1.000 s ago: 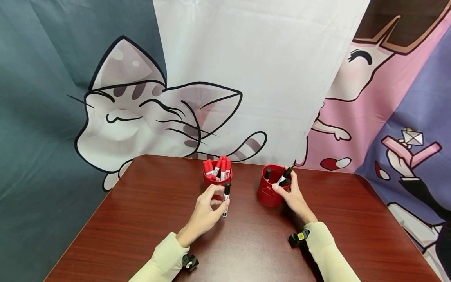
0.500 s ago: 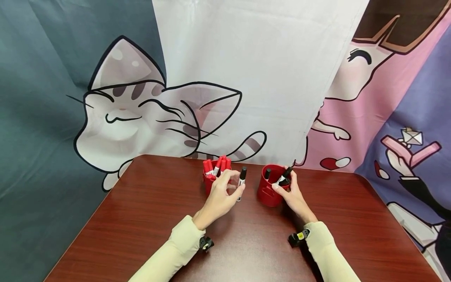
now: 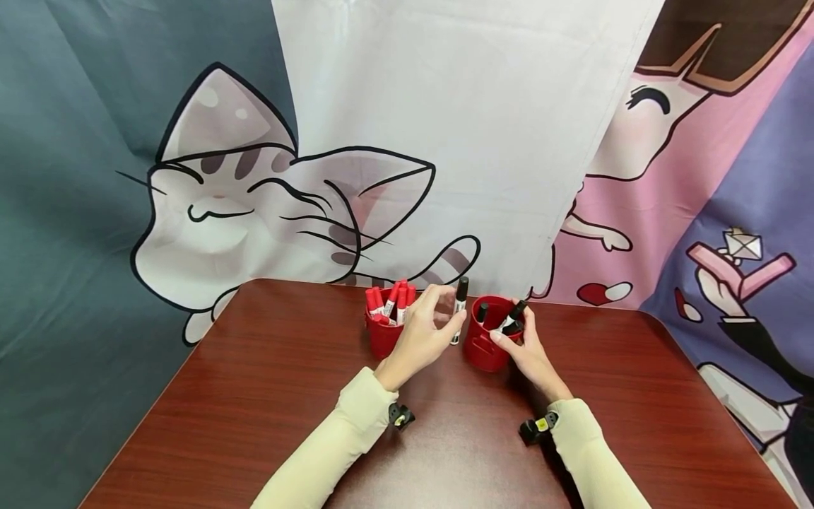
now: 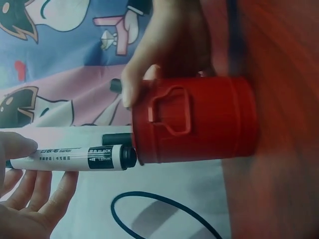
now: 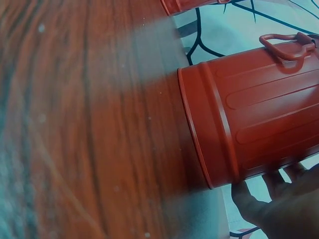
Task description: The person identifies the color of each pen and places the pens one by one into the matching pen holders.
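My left hand [image 3: 425, 331] pinches a whiteboard marker [image 3: 459, 311] upright, its black cap at the top. In the left wrist view the white barrel of this marker [image 4: 75, 159] shows black lettering, and its lower end is right at the bucket's rim. The right-hand red bucket [image 3: 486, 350] stands on the table with several black-capped markers [image 3: 512, 316] inside. My right hand [image 3: 531, 357] grips that bucket at its right side, thumb on the near rim. In the right wrist view, fingers [image 5: 249, 204] lie against the wall of the bucket [image 5: 269, 109].
A second red bucket [image 3: 384, 341], holding several red-capped markers [image 3: 391, 300], stands to the left, partly behind my left hand. Both buckets are near the far edge of the brown wooden table [image 3: 254, 396]. A printed cloth [image 3: 483, 141] hangs behind it.
My left hand has carried the black-capped marker up and to the right, from in front of the left bucket to beside the right one. The right hand and its bucket have stayed put.
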### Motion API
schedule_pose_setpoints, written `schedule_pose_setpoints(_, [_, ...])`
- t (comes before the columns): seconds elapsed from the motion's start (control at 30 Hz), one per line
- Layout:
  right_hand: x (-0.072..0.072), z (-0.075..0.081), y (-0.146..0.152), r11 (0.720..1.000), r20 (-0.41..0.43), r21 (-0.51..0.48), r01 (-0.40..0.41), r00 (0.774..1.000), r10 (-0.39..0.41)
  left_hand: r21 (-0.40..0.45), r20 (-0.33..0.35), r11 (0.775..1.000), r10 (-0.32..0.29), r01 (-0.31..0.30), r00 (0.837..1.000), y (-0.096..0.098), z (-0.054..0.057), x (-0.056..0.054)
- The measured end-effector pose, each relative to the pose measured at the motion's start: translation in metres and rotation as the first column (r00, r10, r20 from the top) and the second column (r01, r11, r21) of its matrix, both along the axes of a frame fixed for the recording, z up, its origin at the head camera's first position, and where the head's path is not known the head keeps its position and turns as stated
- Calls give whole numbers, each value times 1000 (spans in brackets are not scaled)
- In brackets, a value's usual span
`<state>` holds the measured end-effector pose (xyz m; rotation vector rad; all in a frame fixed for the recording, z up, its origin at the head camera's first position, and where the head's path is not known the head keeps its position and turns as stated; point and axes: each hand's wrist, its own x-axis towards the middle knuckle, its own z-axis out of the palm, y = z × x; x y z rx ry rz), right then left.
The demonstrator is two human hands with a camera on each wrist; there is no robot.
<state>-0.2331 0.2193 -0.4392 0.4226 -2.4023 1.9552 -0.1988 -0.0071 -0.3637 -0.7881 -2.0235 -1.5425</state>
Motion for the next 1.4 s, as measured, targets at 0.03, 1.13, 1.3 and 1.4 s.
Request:
schedule_pose_setpoints(0.03, [0, 0, 0, 1000, -2, -1, 1, 1000, -1, 0, -6, 1000, -3, 3, 1000, 3, -2, -5])
schedule_pose_setpoints(1.13, [-2, 0, -1, 1000, -2, -9, -9, 1000, 9, -16, -161, 999, 31, -34, 986, 59, -22, -43])
schedule_pose_setpoints(1.3, [-2, -1, -1, 1000, -20, -7, -4, 1000, 4, -58, -175, 996, 54, -65, 983, 58, -30, -41])
schedule_pose_setpoints(1.4, [-2, -1, 0, 1000, -43, 0, -12, 999, 12, -71, -165, 995, 58, -71, 985, 58, -36, -40])
